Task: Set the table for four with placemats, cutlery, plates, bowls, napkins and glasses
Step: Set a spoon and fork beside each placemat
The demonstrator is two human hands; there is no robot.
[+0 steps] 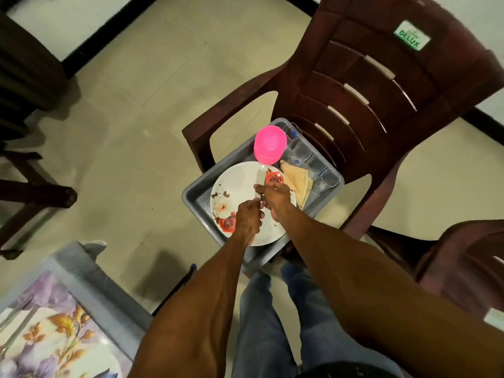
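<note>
A dark brown plastic chair [381, 85] stands on the pale tiled floor [131, 110], and high on its slatted backrest is a green and white sticker [411, 36] with the word "DELUX" in green capitals; the smaller lines on it are too blurred to read. On the seat sits a grey plastic tray [196, 199], and the person leans over it with both bare arms stretched down. In the tray lies a white plate [237, 184] printed with roses, red and cream with brown leaves, and it looks to be the top of a stack, though I cannot tell how many. Behind the plate stands a stack of bright pink bowls [270, 144], upside down, and to their right a row of clear glasses [304, 152] lies along the tray's far edge. Beige folded napkins [298, 184] rest between the plate and the glasses. Over the plate the left hand [248, 221] and the right hand [275, 199] meet, fingers curled close around a bundle of cutlery [261, 177] whose shiny metal ends stick up toward the bowls; which pieces these are I cannot make out. At the lower left the corner of the table [90, 271] shows, already bearing a placemat [46, 298] with purple and orange flowers, a white plate on it at the picture's edge. A second brown chair [469, 268] stands at the right.
</note>
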